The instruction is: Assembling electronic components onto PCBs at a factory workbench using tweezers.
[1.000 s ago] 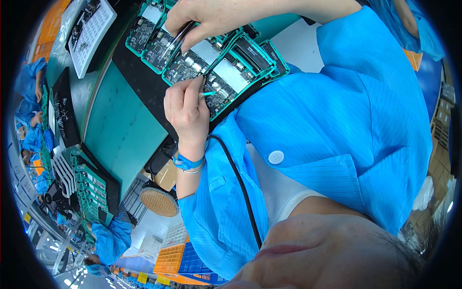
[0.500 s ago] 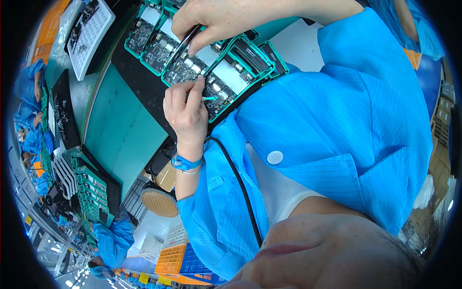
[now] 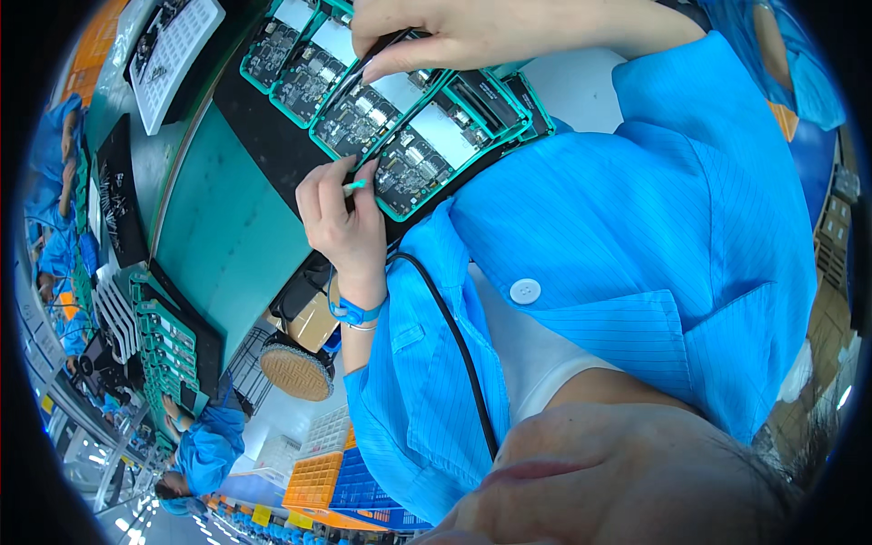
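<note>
Teal-framed circuit boards [image 3: 354,123] sit in a slanted row on a black mat [image 3: 259,150], running from far left to near right, with the green surface [image 3: 232,213] further left. Left hand [image 3: 340,218] is at the left end of the nearest board [image 3: 413,169], thumb and fingers pinching a little teal-tipped thing [image 3: 358,184], so that board lies just right of the grip. Right hand [image 3: 445,33] is over the far side of the row, its grip squeezing a slim dark tool [image 3: 394,42]. Can't really tell if the tip touches anything, tbh.
</note>
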A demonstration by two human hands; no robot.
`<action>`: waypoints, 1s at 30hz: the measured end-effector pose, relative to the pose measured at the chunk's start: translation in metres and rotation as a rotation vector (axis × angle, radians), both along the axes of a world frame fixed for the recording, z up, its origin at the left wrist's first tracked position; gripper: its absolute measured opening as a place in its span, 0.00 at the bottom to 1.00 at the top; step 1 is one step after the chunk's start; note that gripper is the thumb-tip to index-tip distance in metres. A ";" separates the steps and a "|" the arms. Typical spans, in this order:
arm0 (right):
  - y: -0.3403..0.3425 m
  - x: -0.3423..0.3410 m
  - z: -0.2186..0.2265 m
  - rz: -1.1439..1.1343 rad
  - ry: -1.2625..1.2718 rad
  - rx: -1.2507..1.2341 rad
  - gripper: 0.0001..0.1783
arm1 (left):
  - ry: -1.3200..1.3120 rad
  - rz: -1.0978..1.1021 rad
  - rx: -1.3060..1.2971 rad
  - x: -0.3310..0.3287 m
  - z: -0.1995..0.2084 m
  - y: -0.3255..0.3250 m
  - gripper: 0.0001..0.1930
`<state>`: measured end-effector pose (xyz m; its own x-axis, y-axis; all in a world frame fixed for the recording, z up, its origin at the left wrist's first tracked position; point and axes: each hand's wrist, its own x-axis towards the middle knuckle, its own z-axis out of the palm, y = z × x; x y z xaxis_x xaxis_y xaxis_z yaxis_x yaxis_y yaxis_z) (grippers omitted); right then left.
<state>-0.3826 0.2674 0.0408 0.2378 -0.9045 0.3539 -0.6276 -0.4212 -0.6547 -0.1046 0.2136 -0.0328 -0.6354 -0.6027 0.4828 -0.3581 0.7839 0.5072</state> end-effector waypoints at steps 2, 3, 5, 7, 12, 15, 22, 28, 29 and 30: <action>0.005 0.006 -0.011 -0.072 0.029 -0.261 0.12 | -0.035 0.065 0.083 0.002 0.004 0.003 0.11; 0.007 0.006 -0.014 -0.072 0.049 -0.310 0.11 | -0.037 0.069 0.083 0.004 0.000 0.003 0.11; 0.012 0.007 -0.017 -0.084 0.059 -0.304 0.11 | 0.073 0.097 0.342 0.007 -0.009 0.004 0.12; 0.012 0.008 -0.019 -0.098 0.069 -0.299 0.11 | 0.015 0.145 0.398 0.009 -0.003 0.009 0.13; 0.016 0.012 -0.020 -0.120 0.060 -0.364 0.11 | -0.070 0.147 0.473 0.011 0.001 0.010 0.14; 0.016 0.014 -0.022 -0.132 0.063 -0.378 0.11 | -0.029 0.142 0.497 0.007 0.003 0.011 0.12; 0.013 0.018 -0.033 -0.148 0.050 -0.393 0.11 | -0.142 -0.195 -0.087 -0.001 0.011 -0.002 0.20; 0.015 0.013 -0.031 -0.160 0.062 -0.390 0.11 | -0.164 -0.258 -0.209 -0.007 0.007 -0.007 0.25; 0.013 0.012 -0.034 -0.158 0.046 -0.411 0.11 | -0.161 -0.271 -0.211 -0.008 0.007 -0.007 0.25; 0.012 0.012 -0.037 -0.155 0.031 -0.432 0.11 | -0.161 -0.273 -0.209 -0.008 0.008 -0.008 0.25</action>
